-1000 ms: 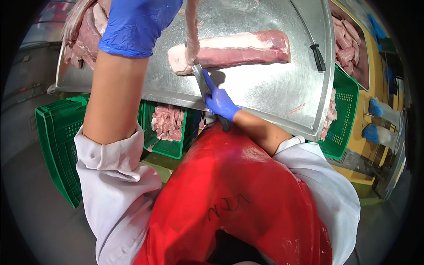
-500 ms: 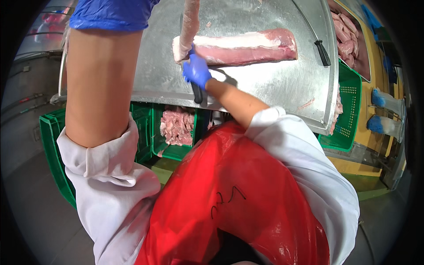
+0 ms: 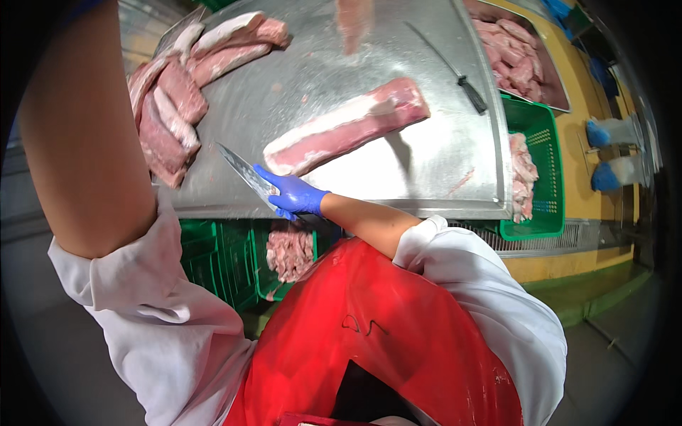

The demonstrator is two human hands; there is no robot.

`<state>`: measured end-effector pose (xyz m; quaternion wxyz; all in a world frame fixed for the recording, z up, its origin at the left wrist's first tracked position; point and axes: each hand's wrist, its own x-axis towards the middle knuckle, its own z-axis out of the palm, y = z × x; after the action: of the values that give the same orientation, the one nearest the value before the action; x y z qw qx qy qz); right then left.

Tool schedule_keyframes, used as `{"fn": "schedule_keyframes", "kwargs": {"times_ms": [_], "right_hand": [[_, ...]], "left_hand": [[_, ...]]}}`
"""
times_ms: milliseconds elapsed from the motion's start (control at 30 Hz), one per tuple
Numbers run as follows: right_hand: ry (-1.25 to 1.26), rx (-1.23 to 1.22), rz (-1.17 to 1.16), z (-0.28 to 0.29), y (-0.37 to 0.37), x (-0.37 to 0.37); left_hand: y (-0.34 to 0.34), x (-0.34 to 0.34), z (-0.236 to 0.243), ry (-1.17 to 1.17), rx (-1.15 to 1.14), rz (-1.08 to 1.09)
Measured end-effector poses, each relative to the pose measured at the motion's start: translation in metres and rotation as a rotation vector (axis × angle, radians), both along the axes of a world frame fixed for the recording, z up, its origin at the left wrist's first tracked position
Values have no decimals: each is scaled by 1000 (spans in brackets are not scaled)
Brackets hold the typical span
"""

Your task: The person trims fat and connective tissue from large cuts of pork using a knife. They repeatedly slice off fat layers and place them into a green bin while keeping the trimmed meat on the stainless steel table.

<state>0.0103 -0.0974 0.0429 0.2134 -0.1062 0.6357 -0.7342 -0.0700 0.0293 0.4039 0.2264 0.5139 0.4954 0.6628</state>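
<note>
My right hand (image 3: 293, 196), in a blue glove, is closed around the handle of a knife (image 3: 243, 172) whose blade points up and left over the front edge of the steel table (image 3: 398, 188). Just beyond it lies a long slab of pork (image 3: 348, 129) with a white fat edge. My left forearm (image 3: 85, 142) rises along the left side and its hand is out of the picture. A blurred strip of meat (image 3: 353, 25) hangs at the top edge. I wear a red apron (image 3: 369, 341).
Several meat cuts (image 3: 170, 106) are piled at the table's left. A black-handled sharpening steel (image 3: 455, 71) lies at the far right. Green crates (image 3: 220, 255) under the table hold trimmings (image 3: 290, 252). Another crate (image 3: 543, 142) and a meat tray (image 3: 518, 64) stand right. Someone's blue boots (image 3: 611, 131) stand beyond.
My right hand has drawn the knife back from the slab's left end to the table's front edge. My left arm has risen and its gloved hand has left the picture with the strip.
</note>
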Motion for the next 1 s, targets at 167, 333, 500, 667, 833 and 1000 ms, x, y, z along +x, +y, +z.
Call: {"fn": "schedule_keyframes", "kwargs": {"times_ms": [167, 333, 500, 667, 833, 1000], "right_hand": [[-39, 80, -216, 1, 80, 9], [-6, 14, -475, -30, 147, 32], [152, 757, -803, -73, 289, 51], [264, 848, -692, -78, 306, 5], [-113, 617, -547, -70, 269, 103], [-63, 493, -587, -68, 280, 23]], "left_hand": [[95, 50, -4, 339, -56, -68], [146, 72, -32, 651, -62, -86], [101, -39, -138, 858, -204, 137], [-165, -152, -399, 685, -1181, 602], [-231, -65, -492, 576, -1242, 1076], [-205, -39, -460, 530, -1265, 1055]]}}
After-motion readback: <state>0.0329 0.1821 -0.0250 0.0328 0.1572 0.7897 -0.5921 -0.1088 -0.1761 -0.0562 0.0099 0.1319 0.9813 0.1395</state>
